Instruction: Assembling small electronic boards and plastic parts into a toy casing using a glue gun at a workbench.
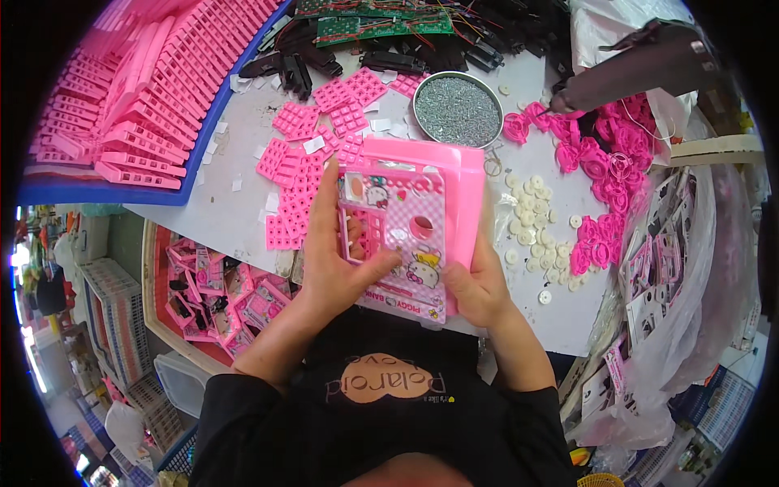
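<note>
Over the front of the worktable I hold a flat pink panel (410,280) printed with cartoon figures, with a window and a round hole in it. A plain pink plastic casing (465,191) lies right behind it. My left hand (337,264) is closed on the panel's left side, its thumb across the printed face. My right hand (480,286) grips the lower right edge of the casing, its thumb near the panel's edge; its other fingers are mostly hidden behind. Pink button pads (284,166) lie loose beyond my left hand. Small white plastic discs (531,215) are scattered right of my right hand.
A round tin of small screws (458,109) stands beyond the casing. A dark powered screwdriver (633,69) hangs over magenta dial parts (600,162). Green circuit boards (381,28) lie at the back. A blue tray (191,174) of pink parts and a carton (158,312) flank the left.
</note>
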`<state>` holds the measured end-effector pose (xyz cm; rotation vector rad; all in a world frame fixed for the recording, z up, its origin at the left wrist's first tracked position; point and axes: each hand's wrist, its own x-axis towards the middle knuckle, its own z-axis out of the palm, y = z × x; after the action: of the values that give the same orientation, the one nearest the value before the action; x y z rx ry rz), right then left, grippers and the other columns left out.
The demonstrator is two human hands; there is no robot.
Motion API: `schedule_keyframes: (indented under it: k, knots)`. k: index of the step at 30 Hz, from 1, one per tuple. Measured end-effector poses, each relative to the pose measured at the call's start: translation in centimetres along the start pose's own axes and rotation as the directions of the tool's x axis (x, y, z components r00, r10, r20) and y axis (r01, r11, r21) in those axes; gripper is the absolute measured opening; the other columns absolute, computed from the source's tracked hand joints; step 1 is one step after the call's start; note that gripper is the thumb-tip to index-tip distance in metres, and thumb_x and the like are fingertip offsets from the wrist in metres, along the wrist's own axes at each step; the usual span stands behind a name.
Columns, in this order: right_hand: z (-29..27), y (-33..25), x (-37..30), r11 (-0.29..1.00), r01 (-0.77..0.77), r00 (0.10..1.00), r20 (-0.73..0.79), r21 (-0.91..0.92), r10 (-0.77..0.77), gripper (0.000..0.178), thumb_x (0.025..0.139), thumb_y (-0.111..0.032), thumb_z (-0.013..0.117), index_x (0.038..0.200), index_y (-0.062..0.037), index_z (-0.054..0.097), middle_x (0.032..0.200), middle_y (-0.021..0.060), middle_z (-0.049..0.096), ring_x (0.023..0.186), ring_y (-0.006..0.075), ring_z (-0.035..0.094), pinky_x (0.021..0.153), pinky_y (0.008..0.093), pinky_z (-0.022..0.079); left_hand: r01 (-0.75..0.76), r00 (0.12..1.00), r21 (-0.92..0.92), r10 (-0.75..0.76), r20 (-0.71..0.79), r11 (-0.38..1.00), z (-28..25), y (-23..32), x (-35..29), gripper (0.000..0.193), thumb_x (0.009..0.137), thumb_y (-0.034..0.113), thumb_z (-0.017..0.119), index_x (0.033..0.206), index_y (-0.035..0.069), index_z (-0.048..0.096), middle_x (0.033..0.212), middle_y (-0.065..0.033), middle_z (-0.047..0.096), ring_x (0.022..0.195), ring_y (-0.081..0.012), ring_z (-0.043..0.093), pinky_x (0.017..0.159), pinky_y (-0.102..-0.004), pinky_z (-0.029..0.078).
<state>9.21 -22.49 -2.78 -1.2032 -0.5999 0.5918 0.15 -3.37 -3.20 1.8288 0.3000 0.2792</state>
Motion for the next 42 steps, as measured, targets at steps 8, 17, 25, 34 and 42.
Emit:
schedule_keyframes:
  k: [8, 17, 25, 34, 42]
  knots:
    - [0.1, 0.5, -0.3, 1.000, -0.015, 1.000, -0.022, -0.017, 0.014, 0.062, 0.096, -0.039, 0.066, 0.136, 0.0062, 0.049, 0.120, 0.0146, 0.064, 0.111, 0.0234, 0.061, 0.096, 0.0377, 0.047, 0.103, 0.994, -0.355, -0.106, 0.010, 0.929, 1.2, 0.2, -0.1, 0.113, 0.075, 0.003, 0.081, 0.159, 0.001, 0.006, 0.142, -0.0176, 0.042, 0.115, -0.0224, 0.059, 0.091, -0.0344, 0.053]
    - [-1.1, -0.7, 0.5, 0.994, -0.073, 0.980, 0.177, -0.082, 0.087, 0.073, 0.076, -0.019, 0.083, 0.137, 0.0023, 0.049, 0.117, 0.0112, 0.065, 0.107, 0.0202, 0.063, 0.094, 0.0352, 0.049, 0.156, 0.986, -0.335, -0.164, 0.003, 0.929, 1.4, 0.5, -0.4, 0.113, 0.075, 0.003, 0.082, 0.159, 0.003, 0.007, 0.141, -0.0197, 0.043, 0.118, -0.0236, 0.058, 0.093, -0.0369, 0.053]
    - [-1.1, -1.0, 0.3, 0.984, -0.138, 0.963, 0.215, -0.115, 0.160, 0.072, 0.079, -0.017, 0.080, 0.141, 0.0007, 0.046, 0.123, 0.0089, 0.061, 0.108, 0.0172, 0.059, 0.095, 0.0345, 0.048, 0.131, 0.991, -0.157, -0.135, -0.011, 0.979, -0.6, 1.3, -0.8, 0.115, 0.070, 0.008, 0.088, 0.158, 0.001, 0.014, 0.149, -0.0210, 0.036, 0.131, -0.0292, 0.049, 0.105, -0.0408, 0.047]
    - [0.1, -0.8, 0.3, 0.995, -0.101, 0.965, 0.244, 0.012, 0.095, 0.080, 0.079, -0.019, 0.086, 0.144, -0.0003, 0.044, 0.132, 0.0112, 0.059, 0.120, 0.0196, 0.058, 0.101, 0.0357, 0.046, 0.080, 0.996, -0.205, -0.087, -0.026, 0.976, 0.0, 0.1, -1.9, 0.117, 0.076, 0.014, 0.086, 0.158, -0.002, 0.004, 0.151, -0.0225, 0.032, 0.136, -0.0300, 0.043, 0.110, -0.0418, 0.041]
    - [-1.4, -2.8, 1.7, 0.948, -0.179, 0.883, 0.382, -0.264, 0.274, 0.076, 0.085, -0.017, 0.073, 0.148, 0.0018, 0.036, 0.132, 0.0150, 0.058, 0.111, 0.0188, 0.061, 0.092, 0.0335, 0.050, 0.176, 0.984, -0.406, -0.149, 0.096, 0.897, 0.2, -0.2, -1.3, 0.108, 0.084, 0.013, 0.080, 0.158, 0.001, 0.002, 0.145, -0.0204, 0.040, 0.127, -0.0266, 0.054, 0.102, -0.0408, 0.050]
